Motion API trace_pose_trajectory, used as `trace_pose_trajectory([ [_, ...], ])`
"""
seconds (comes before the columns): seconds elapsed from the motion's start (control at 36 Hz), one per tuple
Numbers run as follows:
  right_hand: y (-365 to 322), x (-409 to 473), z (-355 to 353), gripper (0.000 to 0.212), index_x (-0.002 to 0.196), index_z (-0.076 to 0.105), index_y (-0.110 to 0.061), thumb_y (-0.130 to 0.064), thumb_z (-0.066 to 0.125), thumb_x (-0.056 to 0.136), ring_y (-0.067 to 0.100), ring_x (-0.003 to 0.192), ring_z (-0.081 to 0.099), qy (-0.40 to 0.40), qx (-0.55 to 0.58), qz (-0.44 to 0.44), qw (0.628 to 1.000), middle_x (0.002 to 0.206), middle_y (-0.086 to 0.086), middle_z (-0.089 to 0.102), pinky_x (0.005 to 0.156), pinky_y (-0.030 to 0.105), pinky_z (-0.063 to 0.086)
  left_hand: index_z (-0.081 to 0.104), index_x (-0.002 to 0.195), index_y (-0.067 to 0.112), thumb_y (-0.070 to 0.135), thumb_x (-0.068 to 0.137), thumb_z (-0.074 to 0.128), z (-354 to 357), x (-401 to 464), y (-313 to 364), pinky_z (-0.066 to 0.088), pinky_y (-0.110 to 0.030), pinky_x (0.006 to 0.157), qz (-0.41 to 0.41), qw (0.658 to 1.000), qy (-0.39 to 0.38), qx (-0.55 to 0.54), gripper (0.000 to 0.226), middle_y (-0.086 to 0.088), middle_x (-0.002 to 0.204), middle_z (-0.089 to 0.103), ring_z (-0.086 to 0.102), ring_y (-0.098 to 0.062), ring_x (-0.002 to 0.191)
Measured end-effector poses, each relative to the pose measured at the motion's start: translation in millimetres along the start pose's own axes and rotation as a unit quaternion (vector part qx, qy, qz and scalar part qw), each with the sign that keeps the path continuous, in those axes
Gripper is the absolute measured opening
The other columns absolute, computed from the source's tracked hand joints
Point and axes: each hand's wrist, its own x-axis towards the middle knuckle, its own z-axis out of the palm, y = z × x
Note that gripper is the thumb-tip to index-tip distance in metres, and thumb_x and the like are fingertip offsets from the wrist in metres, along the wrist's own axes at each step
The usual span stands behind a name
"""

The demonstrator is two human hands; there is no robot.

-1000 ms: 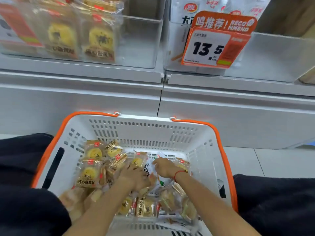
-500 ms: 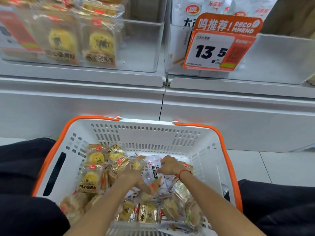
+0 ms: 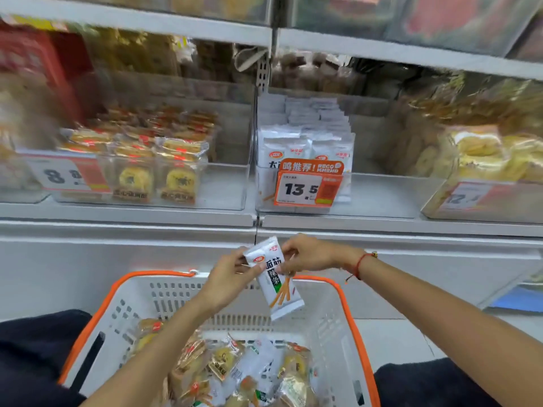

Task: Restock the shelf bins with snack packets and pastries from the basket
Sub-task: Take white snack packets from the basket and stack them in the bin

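Both hands hold one white snack packet (image 3: 273, 277) above the basket (image 3: 349, 312). Left hand (image 3: 232, 274) pinches its upper left edge; right hand (image 3: 305, 255) fingers are clamped on the top right, prob. to square it up. Likely headed for the clear bin (image 3: 382, 198) w/ matching white packets, behind the 13.5 price tag (image 3: 305, 183).

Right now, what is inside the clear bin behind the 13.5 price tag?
The clear bin holds upright rows of white snack packets; the price tag covers the front packets' lower halves.
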Motion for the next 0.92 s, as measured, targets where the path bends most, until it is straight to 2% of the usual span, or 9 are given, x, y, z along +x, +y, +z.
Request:
trace_pose_trajectory([
  [0.11,-20,-33,-43,0.021,0.109,0.069,-0.010,-0.016,0.066,0.090,0.009,0.082,0.064,0.074,-0.001,-0.062,0.995,0.102,0.005,0.072,0.078,0.022,0.052,0.064,0.094,0.024,0.008,0.088,0.067,4,4,52,0.049,-0.012,0.067,0.091,0.993,0.050,-0.056,0.017,0.022,0.080,0.073,0.067,0.005,0.078],
  [0.22,-27,-70,-67,0.016,0.106,0.068,-0.015,-0.011,0.066,0.090,0.000,0.087,0.066,0.167,0.103,-0.130,0.972,0.100,-0.004,0.072,0.075,0.016,0.049,0.068,0.096,0.022,0.012,0.087,0.067,11,4,102,0.054,-0.018,0.069,0.168,0.977,0.085,-0.098,0.013,0.004,0.088,0.075,0.069,-0.007,0.081],
  [0.33,-30,-86,-86,0.019,0.109,0.069,-0.012,-0.008,0.064,0.091,0.011,0.090,0.067,0.304,0.138,-0.191,0.923,0.103,0.003,0.073,0.081,0.028,0.055,0.066,0.097,0.030,0.032,0.092,0.062,12,16,140,0.050,-0.022,0.075,0.229,0.961,0.153,0.012,0.007,0.015,0.092,0.070,0.062,-0.004,0.086],
  [0.42,-31,-92,-95,0.013,0.102,0.067,-0.018,-0.010,0.061,0.093,0.009,0.085,0.067,0.450,0.131,-0.205,0.859,0.095,-0.004,0.072,0.075,0.029,0.056,0.063,0.111,0.031,0.037,0.096,0.054,6,35,156,0.041,-0.028,0.089,0.274,0.910,0.247,0.189,0.019,0.014,0.111,0.062,0.050,-0.008,0.105],
  [0.53,-26,-96,-95,0.016,0.095,0.057,-0.031,-0.015,0.057,0.096,0.004,0.080,0.065,0.619,0.113,-0.190,0.754,0.090,-0.014,0.067,0.069,0.020,0.054,0.060,0.121,0.025,0.044,0.097,0.043,3,61,154,0.037,-0.032,0.090,0.278,0.846,0.278,0.361,0.035,0.008,0.124,0.058,0.040,-0.012,0.115],
  [0.64,-16,-95,-113,0.010,0.105,0.060,-0.022,-0.023,0.056,0.096,0.013,0.089,0.065,0.722,0.065,-0.123,0.678,0.099,-0.008,0.067,0.076,0.036,0.056,0.057,0.127,0.028,0.047,0.097,0.039,6,69,148,0.036,-0.034,0.095,0.268,0.841,0.266,0.387,0.040,0.007,0.129,0.055,0.036,-0.011,0.120],
  [0.72,-4,-84,-132,0.007,0.099,0.062,-0.021,-0.022,0.057,0.094,0.014,0.080,0.066,0.690,0.057,-0.062,0.719,0.089,-0.007,0.069,0.071,0.040,0.055,0.054,0.131,0.028,0.044,0.097,0.044,7,70,145,0.031,-0.032,0.099,0.262,0.845,0.265,0.384,0.039,0.009,0.134,0.050,0.037,-0.013,0.125],
  [0.83,12,-55,-157,0.010,0.099,0.065,-0.011,-0.018,0.063,0.091,0.023,0.090,0.070,0.529,0.109,0.028,0.841,0.103,0.007,0.072,0.081,0.046,0.057,0.049,0.135,0.030,0.048,0.097,0.038,5,69,144,0.028,-0.031,0.101,0.256,0.847,0.250,0.393,0.044,0.010,0.138,0.046,0.033,-0.011,0.128],
  [0.92,21,-34,-167,0.018,0.102,0.067,-0.007,-0.012,0.071,0.085,0.023,0.095,0.070,0.398,0.150,0.094,0.900,0.109,0.010,0.071,0.088,0.042,0.056,0.046,0.138,0.031,0.049,0.097,0.035,3,68,145,0.025,-0.030,0.103,0.252,0.846,0.244,0.402,0.046,0.011,0.141,0.043,0.030,-0.011,0.130],
])
